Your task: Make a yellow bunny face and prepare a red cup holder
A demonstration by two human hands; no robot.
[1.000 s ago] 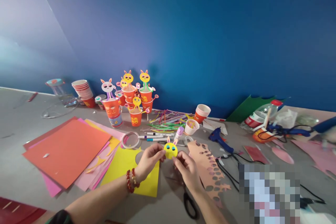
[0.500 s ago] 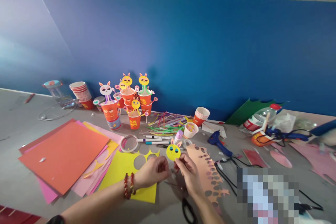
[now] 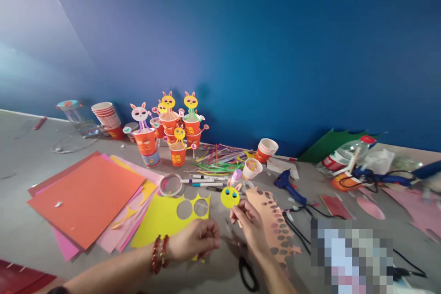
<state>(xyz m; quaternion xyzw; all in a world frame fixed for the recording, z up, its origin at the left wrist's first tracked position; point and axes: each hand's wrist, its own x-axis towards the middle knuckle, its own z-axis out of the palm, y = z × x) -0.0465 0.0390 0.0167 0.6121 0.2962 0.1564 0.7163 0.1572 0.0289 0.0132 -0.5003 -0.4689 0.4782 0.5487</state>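
My right hand point(image 3: 248, 225) pinches the lower edge of a yellow paper rabbit face point(image 3: 229, 198) with pink ears and blue-green eyes, holding it upright. My left hand point(image 3: 198, 240) is closed with its fingers curled together, low over a yellow paper sheet point(image 3: 155, 218) with round holes cut out. Whether anything is between those fingers is hidden. Black-handled scissors point(image 3: 247, 272) lie between my hands, partly behind the right one. Beside my right wrist is a peach paper sheet point(image 3: 263, 209) full of small cut-outs.
Paper cups with rabbit figures point(image 3: 144, 140) stand at the back left, near stacked cups point(image 3: 106, 117). Markers point(image 3: 208, 184), a tape roll point(image 3: 171, 185) and coloured strips point(image 3: 220, 161) lie mid-table. Orange paper point(image 3: 89, 200) is at left; a blue glue gun point(image 3: 289, 186) with cord at right.
My left hand has moved slightly down and left, away from the rabbit face. My right hand still holds the face, now farther from the left hand. The view has tilted slightly.
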